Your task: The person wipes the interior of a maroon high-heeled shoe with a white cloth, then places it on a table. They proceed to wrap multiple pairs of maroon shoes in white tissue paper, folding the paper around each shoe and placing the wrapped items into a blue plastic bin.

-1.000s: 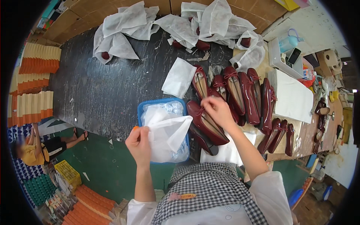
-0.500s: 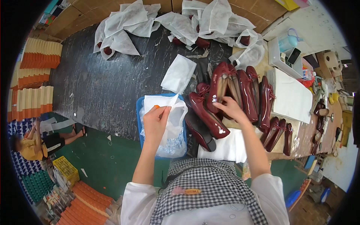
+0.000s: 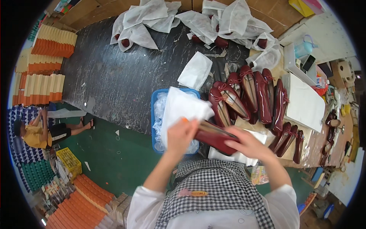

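A burgundy patent flat shoe [image 3: 216,138] is held in front of my apron, its heel end in my right hand [image 3: 247,142], fingers closed around it. My left hand [image 3: 180,136], slightly blurred, pinches a thin white cloth bag [image 3: 181,108] by its edge near the toe of the shoe. The bag spreads over a blue basket [image 3: 154,114] filled with crumpled clear plastic. Whether the toe is inside the bag I cannot tell. More burgundy shoes with bows [image 3: 249,89] lie grouped just beyond my right hand. Another folded white bag [image 3: 195,70] rests beyond the basket.
Shoes in white bags [image 3: 137,28] lie along the back of the black table [image 3: 114,68]. At right are a white stack [image 3: 305,103] and a grey bin [image 3: 301,63] with a phone. Orange-and-cream stacks [image 3: 44,89] and a seated person [image 3: 36,129] are at left.
My right hand has lifted a shoe from the group and brought it toward me, beside my left hand. The white bag has swung out over the basket. The whole view has shifted slightly.
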Action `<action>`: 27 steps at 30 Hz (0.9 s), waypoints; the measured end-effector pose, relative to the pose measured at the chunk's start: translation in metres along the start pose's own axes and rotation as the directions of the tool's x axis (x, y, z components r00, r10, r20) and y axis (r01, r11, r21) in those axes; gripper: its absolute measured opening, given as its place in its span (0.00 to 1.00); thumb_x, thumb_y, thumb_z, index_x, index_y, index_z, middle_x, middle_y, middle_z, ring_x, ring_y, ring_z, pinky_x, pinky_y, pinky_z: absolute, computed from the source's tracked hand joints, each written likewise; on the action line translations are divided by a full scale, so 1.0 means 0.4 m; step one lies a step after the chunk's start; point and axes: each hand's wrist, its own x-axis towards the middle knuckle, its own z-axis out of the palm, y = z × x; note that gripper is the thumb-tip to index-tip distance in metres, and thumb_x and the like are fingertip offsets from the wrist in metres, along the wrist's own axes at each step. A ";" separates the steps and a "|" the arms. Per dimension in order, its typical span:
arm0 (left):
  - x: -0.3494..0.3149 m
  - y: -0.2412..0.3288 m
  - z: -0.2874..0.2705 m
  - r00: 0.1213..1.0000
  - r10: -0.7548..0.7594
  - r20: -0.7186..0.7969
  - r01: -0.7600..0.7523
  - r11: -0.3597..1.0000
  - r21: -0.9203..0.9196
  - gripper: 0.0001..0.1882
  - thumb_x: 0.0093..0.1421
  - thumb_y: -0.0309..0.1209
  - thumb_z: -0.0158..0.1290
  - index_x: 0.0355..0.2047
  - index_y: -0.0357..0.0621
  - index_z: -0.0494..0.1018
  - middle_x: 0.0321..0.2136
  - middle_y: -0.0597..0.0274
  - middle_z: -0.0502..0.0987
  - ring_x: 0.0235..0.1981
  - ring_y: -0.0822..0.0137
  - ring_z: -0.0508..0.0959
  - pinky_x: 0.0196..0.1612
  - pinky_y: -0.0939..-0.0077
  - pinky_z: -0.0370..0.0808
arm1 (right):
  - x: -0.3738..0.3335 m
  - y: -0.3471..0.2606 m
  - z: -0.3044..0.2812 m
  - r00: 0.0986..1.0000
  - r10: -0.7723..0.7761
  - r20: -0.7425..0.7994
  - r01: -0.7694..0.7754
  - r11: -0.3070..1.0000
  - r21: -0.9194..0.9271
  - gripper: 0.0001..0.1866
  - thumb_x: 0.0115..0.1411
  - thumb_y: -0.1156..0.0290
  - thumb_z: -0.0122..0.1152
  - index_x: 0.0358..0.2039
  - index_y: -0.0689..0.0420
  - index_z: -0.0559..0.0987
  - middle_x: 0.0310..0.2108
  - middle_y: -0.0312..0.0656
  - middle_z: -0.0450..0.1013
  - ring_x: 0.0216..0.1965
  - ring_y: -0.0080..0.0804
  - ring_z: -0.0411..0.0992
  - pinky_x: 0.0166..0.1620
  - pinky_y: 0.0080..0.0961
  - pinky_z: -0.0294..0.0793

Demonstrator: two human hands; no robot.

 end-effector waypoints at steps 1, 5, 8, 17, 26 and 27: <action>-0.029 0.049 0.003 1.000 0.020 0.023 -0.018 0.997 -0.074 0.05 0.53 0.26 0.56 0.24 0.36 0.76 0.15 0.56 0.70 0.16 0.65 0.70 0.20 0.71 0.65 | 0.069 0.021 0.042 0.997 0.069 -0.021 -0.065 0.985 0.161 0.17 0.60 0.67 0.53 0.48 0.62 0.69 0.41 0.47 0.71 0.43 0.36 0.71 0.46 0.29 0.69; -0.021 0.019 -0.123 0.933 -0.105 -0.345 0.094 0.994 -0.050 0.06 0.54 0.21 0.53 0.21 0.32 0.73 0.14 0.66 0.67 0.17 0.77 0.64 0.21 0.78 0.60 | 0.399 -0.059 0.122 0.917 -0.173 -0.358 0.388 0.591 0.707 0.25 0.61 0.71 0.52 0.58 0.62 0.61 0.49 0.41 0.67 0.47 0.23 0.66 0.50 0.23 0.67; -0.029 0.000 -0.181 0.881 -0.235 -0.410 0.181 0.970 -0.165 0.10 0.58 0.23 0.50 0.21 0.31 0.69 0.16 0.70 0.64 0.20 0.80 0.61 0.22 0.82 0.56 | 0.348 -0.138 0.216 0.968 -0.231 -0.103 0.246 0.766 0.595 0.14 0.58 0.68 0.58 0.42 0.63 0.73 0.38 0.39 0.73 0.35 0.19 0.70 0.39 0.21 0.71; -0.087 -0.011 -0.096 0.916 -0.366 -0.163 0.289 0.886 -0.363 0.07 0.57 0.22 0.53 0.24 0.29 0.73 0.17 0.74 0.65 0.20 0.83 0.60 0.22 0.86 0.55 | -0.007 0.285 0.172 0.813 -0.002 -0.583 -0.112 0.981 -0.160 0.20 0.51 0.65 0.64 0.44 0.58 0.74 0.47 0.50 0.69 0.48 0.45 0.67 0.51 0.34 0.67; -0.129 0.074 0.110 0.908 -0.387 0.160 0.417 0.803 -0.426 0.08 0.56 0.25 0.55 0.24 0.30 0.75 0.16 0.69 0.66 0.19 0.82 0.62 0.22 0.84 0.57 | -0.013 0.120 0.190 0.934 0.157 -0.320 -0.037 0.935 0.352 0.14 0.54 0.63 0.61 0.36 0.61 0.77 0.36 0.47 0.73 0.39 0.38 0.70 0.42 0.29 0.68; -0.148 0.059 0.133 0.919 -0.342 0.195 0.394 0.789 -0.472 0.11 0.58 0.27 0.54 0.22 0.31 0.74 0.16 0.72 0.65 0.20 0.83 0.61 0.22 0.84 0.56 | -0.015 0.084 0.191 0.968 0.235 -0.090 -0.158 0.847 0.508 0.12 0.55 0.65 0.61 0.30 0.62 0.78 0.30 0.45 0.75 0.34 0.35 0.71 0.37 0.25 0.69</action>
